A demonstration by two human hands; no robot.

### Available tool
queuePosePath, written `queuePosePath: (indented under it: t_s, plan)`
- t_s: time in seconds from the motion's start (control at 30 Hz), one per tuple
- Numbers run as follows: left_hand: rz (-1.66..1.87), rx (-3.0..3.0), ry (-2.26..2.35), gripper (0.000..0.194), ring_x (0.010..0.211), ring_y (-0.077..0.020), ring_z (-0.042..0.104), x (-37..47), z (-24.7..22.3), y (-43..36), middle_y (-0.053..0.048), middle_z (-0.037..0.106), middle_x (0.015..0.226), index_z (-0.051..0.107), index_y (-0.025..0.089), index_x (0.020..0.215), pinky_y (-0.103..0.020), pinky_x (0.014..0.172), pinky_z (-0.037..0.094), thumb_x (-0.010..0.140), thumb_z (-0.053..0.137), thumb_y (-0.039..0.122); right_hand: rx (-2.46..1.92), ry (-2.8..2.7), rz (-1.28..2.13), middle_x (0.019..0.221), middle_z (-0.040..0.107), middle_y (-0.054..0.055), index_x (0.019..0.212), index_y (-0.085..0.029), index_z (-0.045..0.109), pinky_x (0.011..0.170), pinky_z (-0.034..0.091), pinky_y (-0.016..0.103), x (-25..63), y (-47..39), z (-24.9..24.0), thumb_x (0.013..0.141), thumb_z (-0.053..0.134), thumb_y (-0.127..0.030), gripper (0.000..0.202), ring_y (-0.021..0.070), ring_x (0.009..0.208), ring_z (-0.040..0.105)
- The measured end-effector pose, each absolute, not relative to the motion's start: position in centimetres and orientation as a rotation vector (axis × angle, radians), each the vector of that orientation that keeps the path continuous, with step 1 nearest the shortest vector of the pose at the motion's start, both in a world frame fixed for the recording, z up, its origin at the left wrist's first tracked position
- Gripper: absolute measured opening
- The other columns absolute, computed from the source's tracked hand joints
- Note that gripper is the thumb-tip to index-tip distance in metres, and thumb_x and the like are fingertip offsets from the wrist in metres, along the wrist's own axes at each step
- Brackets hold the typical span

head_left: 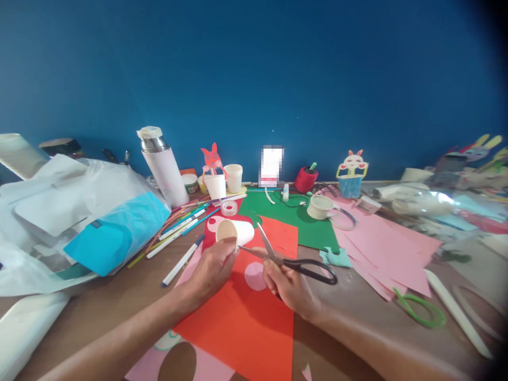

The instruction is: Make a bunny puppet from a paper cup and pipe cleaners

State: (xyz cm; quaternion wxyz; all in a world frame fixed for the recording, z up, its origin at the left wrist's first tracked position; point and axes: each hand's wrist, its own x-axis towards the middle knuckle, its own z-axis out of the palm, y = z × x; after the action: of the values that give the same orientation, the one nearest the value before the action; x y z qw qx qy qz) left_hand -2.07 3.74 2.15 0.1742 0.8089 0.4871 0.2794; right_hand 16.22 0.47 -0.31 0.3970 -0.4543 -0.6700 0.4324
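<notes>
My left hand (216, 267) grips a white paper cup (244, 233) by its rim, tipped on its side with the mouth facing left. In my right hand (288, 283) is a pair of scissors (280, 258) with black handles; the blades are spread apart. The lower blade points at the cup's rim, close to my left fingertips; whether it touches the cup I cannot tell. Beneath both hands lies an orange paper sheet (254, 328), with a pink paper circle (256, 276) on it just left of my right fingers.
Markers (182, 262) and a plastic bag (43, 222) lie to the left, near a flask (164, 169). At the back stand a cup with a red paper figure (214, 172) and a blue cup with a rabbit figure (351, 185). Pink sheets (392, 243) spread rightward.
</notes>
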Motion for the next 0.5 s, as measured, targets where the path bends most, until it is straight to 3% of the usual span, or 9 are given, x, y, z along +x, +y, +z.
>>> queuePosePath:
  t_s: [0.13, 0.5]
  plan:
    - [0.867, 2.323, 1.339, 0.021, 0.068, -0.0129, 0.052, -1.9, 1.5, 3.9, -0.003, 0.056, 0.073, 0.048, 0.016, 0.069, -0.023, 0.063, 0.040, 0.085, 0.033, 0.019, -1.120, -1.468, 1.388, 0.045, 0.040, -0.004, 0.049, -0.017, 0.042, 0.049, 0.037, 0.020, 15.9, 0.6, 0.5, 0.087, 0.031, -0.045, 0.049, 0.0075, 0.043, 0.040]
    - [0.888, 2.516, 1.259, 0.020, 0.094, -0.0207, 0.051, -1.7, 0.9, 3.8, -0.012, 0.057, 0.092, 0.051, 0.013, 0.090, -0.032, 0.077, 0.043, 0.085, 0.032, 0.014, -0.964, -1.208, 1.587, 0.042, 0.045, -0.002, 0.049, -0.015, 0.047, 0.052, 0.038, 0.023, 15.8, 0.5, 1.3, 0.087, 0.034, -0.045, 0.050, 0.0086, 0.042, 0.043]
